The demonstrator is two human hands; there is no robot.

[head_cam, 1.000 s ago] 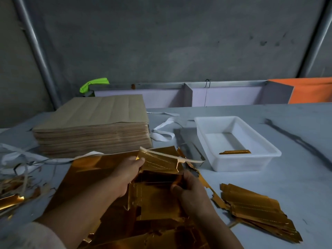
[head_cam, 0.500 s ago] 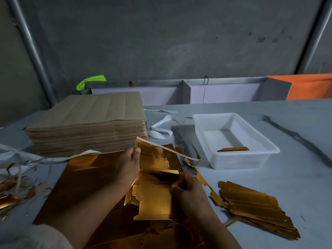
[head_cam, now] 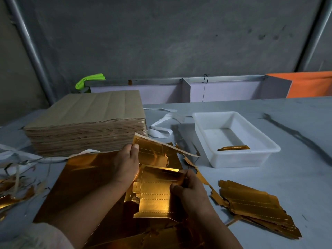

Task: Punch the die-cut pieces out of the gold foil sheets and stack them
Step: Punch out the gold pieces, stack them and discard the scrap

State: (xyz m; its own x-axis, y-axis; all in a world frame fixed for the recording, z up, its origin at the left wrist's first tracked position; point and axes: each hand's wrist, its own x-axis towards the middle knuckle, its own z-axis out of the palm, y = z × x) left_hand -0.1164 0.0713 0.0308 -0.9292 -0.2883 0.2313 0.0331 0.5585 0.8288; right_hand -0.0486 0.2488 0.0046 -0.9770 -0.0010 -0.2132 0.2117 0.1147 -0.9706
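Head view, centre of the frame: both hands work on one gold foil sheet (head_cam: 156, 152) held just above the counter (head_cam: 296, 177).

The left hand (head_cam: 125, 164) pinches the sheet's upper left part, thumb on the gold face and fingers curled behind it. That part tilts up, showing its pale edge.

The right hand (head_cam: 190, 191), lower and to the right, clamps its thumb and fingers on the right edge of a die-cut piece (head_cam: 154, 200). The piece has rows of dotted crease lines and lies below the lifted sheet; whether it is fully free of the sheet cannot be told.

The two hands are close but apart, each closed on foil.

Beneath them a larger gold sheet (head_cam: 86, 177) lies flat on the counter, running to the lower left.

At the lower right, well apart from the hands, lies the stack of punched pieces (head_cam: 251, 203) (loosely fanned, edges not aligned).

A ragged gold offcut (head_cam: 206, 184) trails between the right hand and that stack.

Right of centre stands a white tray (head_cam: 269, 151) holding one narrow gold strip (head_cam: 233, 147).

At the centre left is a thick pile of brown sheets (head_cam: 86, 123), with white bands (head_cam: 161, 126) just beside it.

Torn gold and white scrap (head_cam: 10, 191) lies at the left edge.
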